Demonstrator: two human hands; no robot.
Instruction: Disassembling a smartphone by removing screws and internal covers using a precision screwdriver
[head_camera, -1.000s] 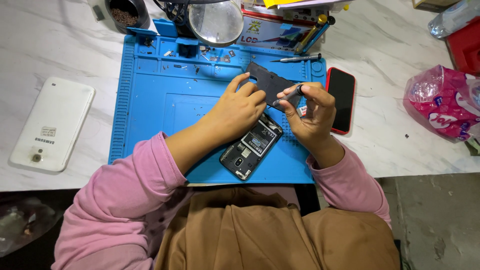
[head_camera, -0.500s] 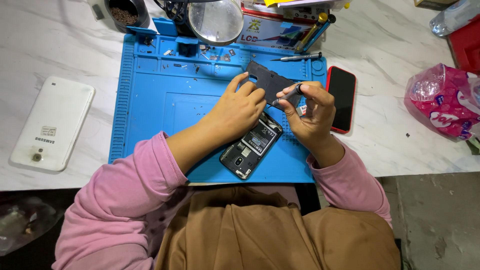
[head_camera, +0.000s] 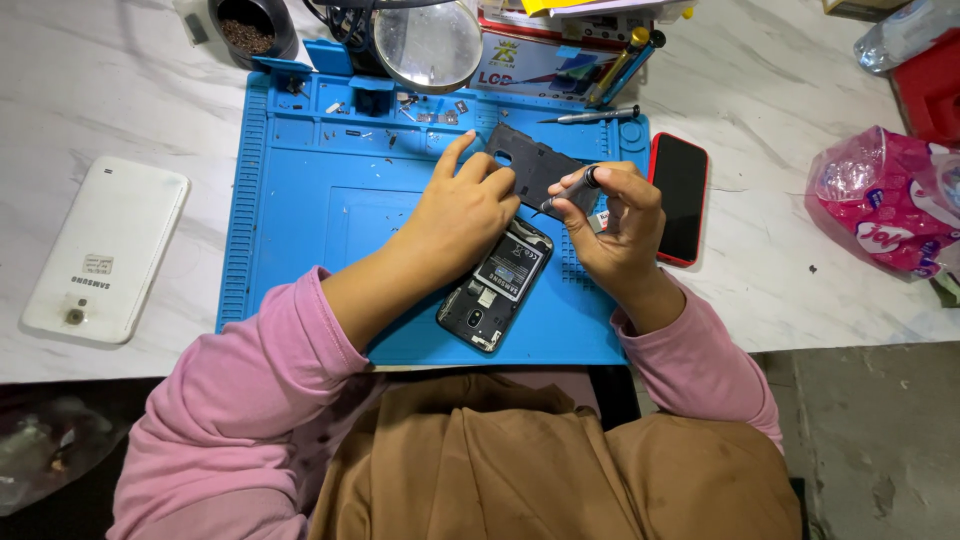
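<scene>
An opened black phone (head_camera: 495, 285) lies back-up on the blue repair mat (head_camera: 300, 220), its battery and inner parts showing. My left hand (head_camera: 455, 215) rests flat across the phone's upper end, fingers spread toward a dark grey back cover (head_camera: 535, 165) lying just beyond. My right hand (head_camera: 615, 225) grips a small screwdriver (head_camera: 570, 190) with a silver cap, its tip angled down toward the phone's top edge.
A white phone (head_camera: 105, 250) lies face down at the left. A red-edged phone (head_camera: 678, 195) sits beside the mat's right edge. A magnifier lens (head_camera: 428, 45), loose screws, pens (head_camera: 620, 65) and a second screwdriver (head_camera: 590, 117) crowd the mat's far edge. A pink plastic bag (head_camera: 885, 200) is at the right.
Barely anything differs. Both hands stay over the opened phone, with only slight shifts of the fingers around the screwdriver.
</scene>
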